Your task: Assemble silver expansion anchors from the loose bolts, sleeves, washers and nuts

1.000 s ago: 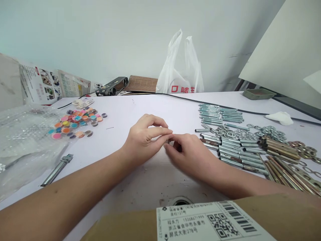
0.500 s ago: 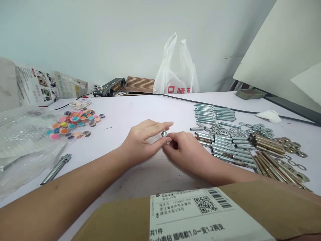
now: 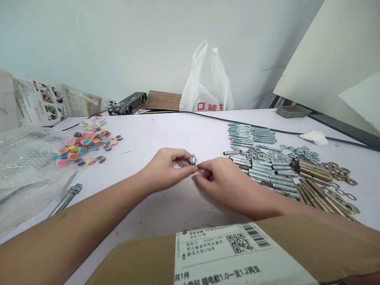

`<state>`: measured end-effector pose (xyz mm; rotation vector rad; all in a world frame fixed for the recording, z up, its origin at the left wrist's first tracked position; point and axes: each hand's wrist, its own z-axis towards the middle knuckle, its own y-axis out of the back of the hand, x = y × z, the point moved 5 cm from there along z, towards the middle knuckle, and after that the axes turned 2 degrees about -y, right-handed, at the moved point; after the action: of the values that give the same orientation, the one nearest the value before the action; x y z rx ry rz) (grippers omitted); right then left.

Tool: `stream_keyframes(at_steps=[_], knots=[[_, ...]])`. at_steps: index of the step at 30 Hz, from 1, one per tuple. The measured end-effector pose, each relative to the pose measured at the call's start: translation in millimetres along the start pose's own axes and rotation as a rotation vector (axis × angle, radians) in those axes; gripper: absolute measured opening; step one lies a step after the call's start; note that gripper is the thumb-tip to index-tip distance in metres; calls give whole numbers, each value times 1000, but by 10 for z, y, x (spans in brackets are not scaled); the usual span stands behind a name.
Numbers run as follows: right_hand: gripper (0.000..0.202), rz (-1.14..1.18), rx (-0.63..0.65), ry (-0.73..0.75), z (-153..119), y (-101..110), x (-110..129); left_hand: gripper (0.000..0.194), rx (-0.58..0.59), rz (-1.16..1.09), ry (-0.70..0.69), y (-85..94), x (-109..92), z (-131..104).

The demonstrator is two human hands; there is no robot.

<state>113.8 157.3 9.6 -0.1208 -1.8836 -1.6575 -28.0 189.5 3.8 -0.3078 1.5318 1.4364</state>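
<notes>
A big white bag (image 3: 204, 95) with red writing stands at the back of the white table (image 3: 142, 130). A brown mat (image 3: 163, 100) is left of it. Bright round bits (image 3: 73, 148) lie beside crinkly clear plastic (image 3: 32, 158). A green tray (image 3: 293, 112) sits back right. In front is a brown box (image 3: 139, 257) with a white label (image 3: 225, 257).

Beyond the fingers (image 3: 185, 171) rises a plain wall (image 3: 133, 47) of pale grey-green colour, which becomes more shadowed toward the right. Under the fingers spreads a white table (image 3: 148, 134), its far edge near this wall. Farther to their right, one large pale panel (image 3: 329, 55) shows a slanting edge. The light is soft.
</notes>
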Motion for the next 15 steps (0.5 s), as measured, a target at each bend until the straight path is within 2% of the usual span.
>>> stream_keyframes(at_steps=[3,5,7,9,12,15], knots=[[34,-160,89,23,-69,273,14,24,27,-24,30,-6,0,0],[37,-242,42,-2,-64,559,-96,23,31,-19,54,-8,14,-5],[39,-303,-29,-129,-24,863,-338,21,33,-17,69,-10,31,-8],[40,-394,-41,-323,21,1102,-664,21,38,-25,72,-14,42,-6],[33,-484,79,-508,84,1238,-1083,21,42,-34,80,-18,54,5],[31,-505,201,-576,133,1196,-1300,22,47,-48,92,-22,53,13]])
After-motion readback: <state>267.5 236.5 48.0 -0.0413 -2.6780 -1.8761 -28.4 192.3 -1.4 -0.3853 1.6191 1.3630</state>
